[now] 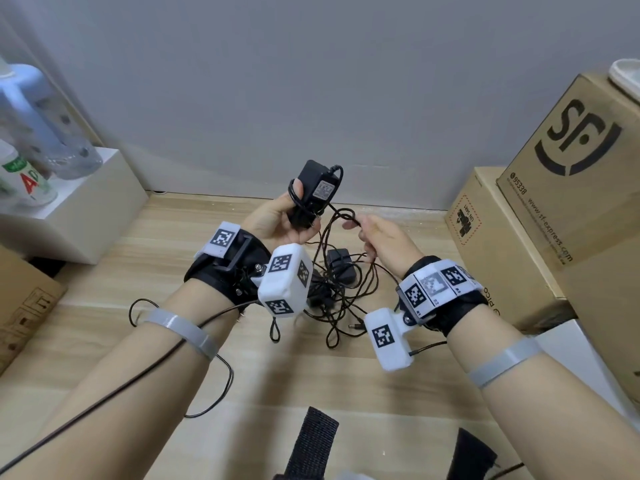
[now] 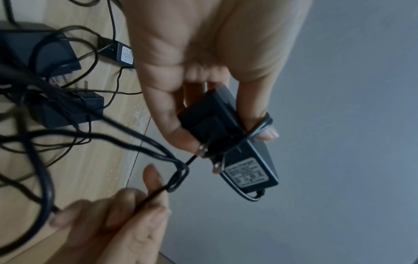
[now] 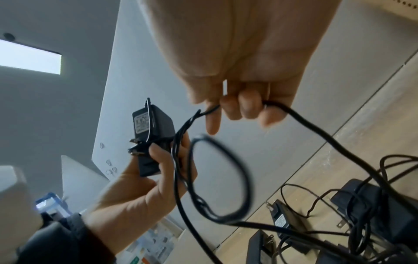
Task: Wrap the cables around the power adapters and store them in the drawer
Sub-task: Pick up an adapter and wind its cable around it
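- The black power adapter point(image 1: 313, 192) is held up off the floor in front of the grey wall, prongs and label turned toward the wrist cameras. A first turn of its thin black cable point(image 2: 260, 127) crosses its body and also passes over the thumb.
- The left hand point(image 1: 277, 220) grips the adapter, fingers curled behind it and thumb pressed on its front.
- The right hand point(image 1: 384, 237) is just beside it, fingers curled round the same cable and pinching it a little way out from the adapter. A small kinked loop point(image 2: 178, 178) sits in the cable between the two hands.
- Below the hands, on the wooden floor point(image 1: 207, 237), lie more black adapters point(image 1: 341, 266) in a tangle of cables point(image 1: 339, 306); the held cable trails down into that heap.
- I judge the step to be winding, at an early stage: one turn on, most of the cable slack, no adapter stored.
- The next move likely calls for carrying the cable round the adapter body while the left hand keeps it steady, freeing the thumb from under the turn and easing out the kink; the trailing length may snag in the heap.
- Around them stand cardboard boxes point(image 1: 554, 188) on the right and a white box point(image 1: 86, 209) with bottles on the left. No drawer can be made out.
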